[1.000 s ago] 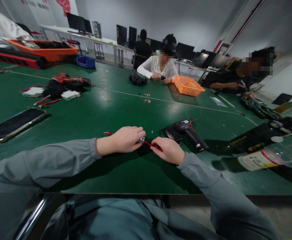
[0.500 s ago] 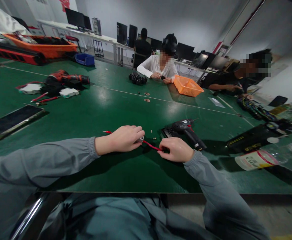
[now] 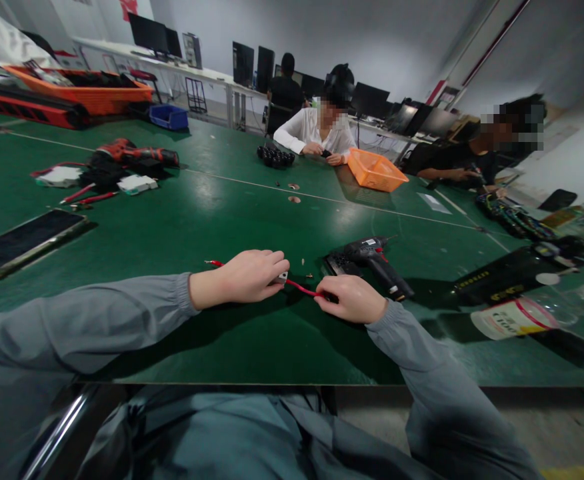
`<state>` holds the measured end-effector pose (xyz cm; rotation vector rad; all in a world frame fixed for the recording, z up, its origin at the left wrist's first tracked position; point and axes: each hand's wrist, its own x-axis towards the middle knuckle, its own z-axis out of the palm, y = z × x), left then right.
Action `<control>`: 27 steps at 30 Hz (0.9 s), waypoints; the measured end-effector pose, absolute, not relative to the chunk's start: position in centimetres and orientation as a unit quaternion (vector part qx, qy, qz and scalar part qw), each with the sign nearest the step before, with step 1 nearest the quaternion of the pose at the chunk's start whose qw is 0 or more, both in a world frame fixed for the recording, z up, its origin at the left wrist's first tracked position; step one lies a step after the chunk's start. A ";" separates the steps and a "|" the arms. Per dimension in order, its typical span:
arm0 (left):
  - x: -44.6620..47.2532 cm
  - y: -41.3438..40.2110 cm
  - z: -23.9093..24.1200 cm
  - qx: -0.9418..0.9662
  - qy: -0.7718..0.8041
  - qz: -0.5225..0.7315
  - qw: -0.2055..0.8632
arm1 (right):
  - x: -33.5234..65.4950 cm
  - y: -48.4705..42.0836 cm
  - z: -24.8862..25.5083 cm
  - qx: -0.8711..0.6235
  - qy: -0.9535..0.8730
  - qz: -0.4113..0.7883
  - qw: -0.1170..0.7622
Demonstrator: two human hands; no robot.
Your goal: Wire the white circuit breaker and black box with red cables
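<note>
My left hand [image 3: 249, 277] rests on the green table [image 3: 212, 213], fingers curled over a small white part [image 3: 283, 276] from which a red wire [image 3: 302, 287] runs. The wire's other end pokes out left of the hand [image 3: 215, 263]. My right hand [image 3: 352, 299] is closed, pinching the red wire close to the left hand. Two tiny screws [image 3: 306, 274] lie on the table just beyond the hands.
A black cordless screwdriver [image 3: 379, 261] lies right of my hands, with a plastic bottle [image 3: 527, 313] and dark tools farther right. A phone [image 3: 25, 240] lies at left, a red drill [image 3: 132, 155] beyond. Two people sit across by an orange bin [image 3: 376, 171].
My right hand slid a little to the right along the red wire, away from the left hand. The left hand stayed put. The view shifted slightly.
</note>
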<state>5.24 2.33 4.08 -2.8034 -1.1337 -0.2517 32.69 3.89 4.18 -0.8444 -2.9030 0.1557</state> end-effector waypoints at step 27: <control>4.8 2.5 4.0 -0.914 -0.390 -0.105 0.026 | 31.9 4.5 3.3 -0.312 -0.938 -0.008 0.153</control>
